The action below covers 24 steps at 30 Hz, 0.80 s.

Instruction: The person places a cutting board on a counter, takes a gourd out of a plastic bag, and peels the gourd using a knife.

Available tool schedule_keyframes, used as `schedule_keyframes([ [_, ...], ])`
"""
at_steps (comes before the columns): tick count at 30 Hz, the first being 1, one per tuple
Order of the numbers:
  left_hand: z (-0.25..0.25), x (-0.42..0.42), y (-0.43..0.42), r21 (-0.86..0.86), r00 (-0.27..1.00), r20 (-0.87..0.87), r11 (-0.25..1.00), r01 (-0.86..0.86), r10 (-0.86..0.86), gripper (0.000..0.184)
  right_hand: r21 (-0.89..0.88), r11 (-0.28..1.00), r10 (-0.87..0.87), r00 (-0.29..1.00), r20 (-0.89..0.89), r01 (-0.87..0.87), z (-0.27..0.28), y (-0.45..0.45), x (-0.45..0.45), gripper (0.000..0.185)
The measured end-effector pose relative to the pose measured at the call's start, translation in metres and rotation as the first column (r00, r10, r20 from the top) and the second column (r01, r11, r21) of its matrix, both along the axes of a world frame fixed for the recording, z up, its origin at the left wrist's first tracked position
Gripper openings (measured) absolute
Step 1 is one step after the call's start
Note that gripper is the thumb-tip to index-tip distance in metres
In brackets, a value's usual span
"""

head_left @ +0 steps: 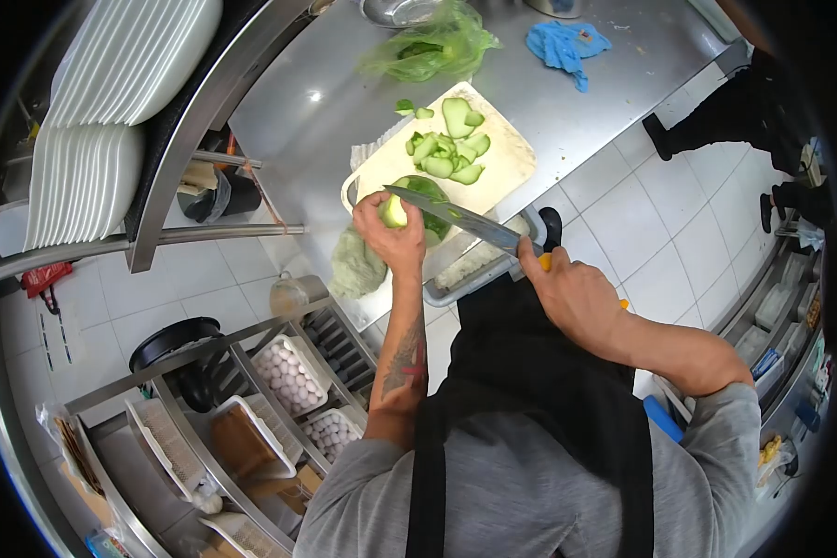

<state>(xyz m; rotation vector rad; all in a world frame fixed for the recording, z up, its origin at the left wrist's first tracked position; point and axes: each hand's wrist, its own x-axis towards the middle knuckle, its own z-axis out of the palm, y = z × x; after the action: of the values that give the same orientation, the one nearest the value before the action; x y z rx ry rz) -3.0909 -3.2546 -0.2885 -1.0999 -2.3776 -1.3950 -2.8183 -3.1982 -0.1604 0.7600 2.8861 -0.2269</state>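
My left hand (392, 238) holds a piece of green vegetable (393, 212) with a pale cut face, at the near left part of a cream cutting board (507, 158). The yellow-handled knife (479, 223) is gripped in my right hand (572, 293), its blade pointing left across the board's near edge, with its tip close to my left fingers. Beneath the blade lies dark green vegetable (428, 191). Farther up the board is a pile of cut green pieces (448, 153). A few small pieces rest near its left edge.
A green plastic bag (437, 46) and a blue cloth (567, 46) lie on the metal table (298, 102). Below the board is a grey tub (530, 223). White plates (84, 181) are stacked at left. Egg trays (288, 377) sit lower left. Another person's dark-clothed leg (725, 116) shows at right.
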Motion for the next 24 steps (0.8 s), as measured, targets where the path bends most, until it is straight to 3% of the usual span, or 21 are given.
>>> schedule_keyframes([
  [9, -0.007, -0.003, 0.0, 0.034, 1.0, -0.002, 0.999, 0.012, -0.012, 0.029, -0.028, 0.999, 0.03, 1.0, 0.003, -0.029, 0.0, 0.004, -0.002, 0.058],
  [15, -0.001, 0.002, 0.0, 0.025, 1.0, -0.011, 1.0, 0.004, -0.004, 0.025, -0.076, 0.996, -0.041, 0.999, -0.022, 0.039, -0.046, 0.035, -0.036, 0.057],
  [19, -0.002, 0.0, 0.002, 0.01, 0.999, 0.051, 1.0, -0.001, 0.001, 0.029, -0.164, 0.986, -0.001, 0.998, -0.061, -0.009, -0.018, 0.027, -0.031, 0.058],
  [24, -0.008, -0.003, 0.002, 0.023, 0.998, 0.054, 1.0, 0.012, -0.013, 0.031, -0.208, 0.978, 0.01, 1.0, 0.026, -0.005, 0.012, 0.021, -0.016, 0.059],
])
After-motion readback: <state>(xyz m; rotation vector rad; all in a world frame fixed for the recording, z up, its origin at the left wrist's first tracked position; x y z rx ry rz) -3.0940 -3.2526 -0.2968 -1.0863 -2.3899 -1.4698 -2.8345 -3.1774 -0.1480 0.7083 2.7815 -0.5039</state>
